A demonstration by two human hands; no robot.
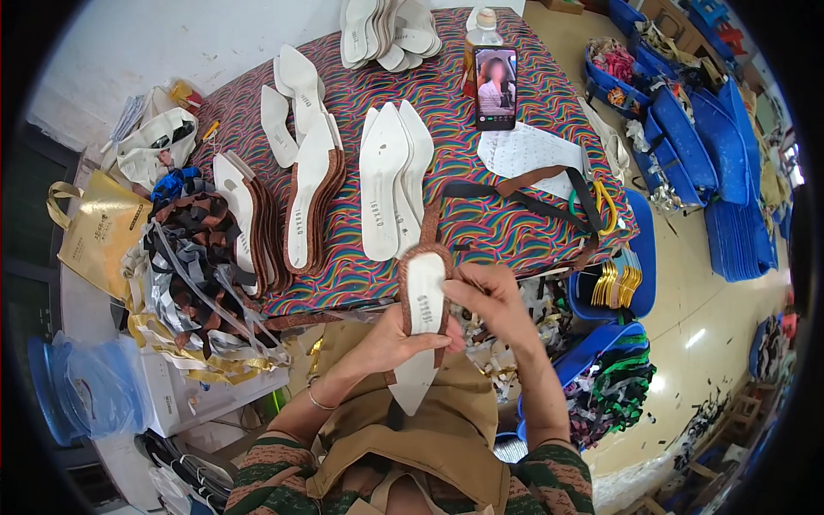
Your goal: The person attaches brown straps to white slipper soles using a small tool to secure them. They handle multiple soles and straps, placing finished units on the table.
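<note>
white insole (425,296): in the head view, we hold it before the table (549,99), pointed toe toward our body. our left hand (390,343) clasps it, thumb laid across; our right hand (493,300) bunches its fingers at the edge, though we cannot tell whether they pinch the brown strip (432,221). brown borders the heel end and the toe looks bare, so we judge the edging partly done. behind, brown-edged insoles (311,206) seem finished; bare white insoles (384,180) seem left to do.

Insoles (386,184) on table (542,94), bottle (486,34) seemingly behind phone (496,94)
</note>
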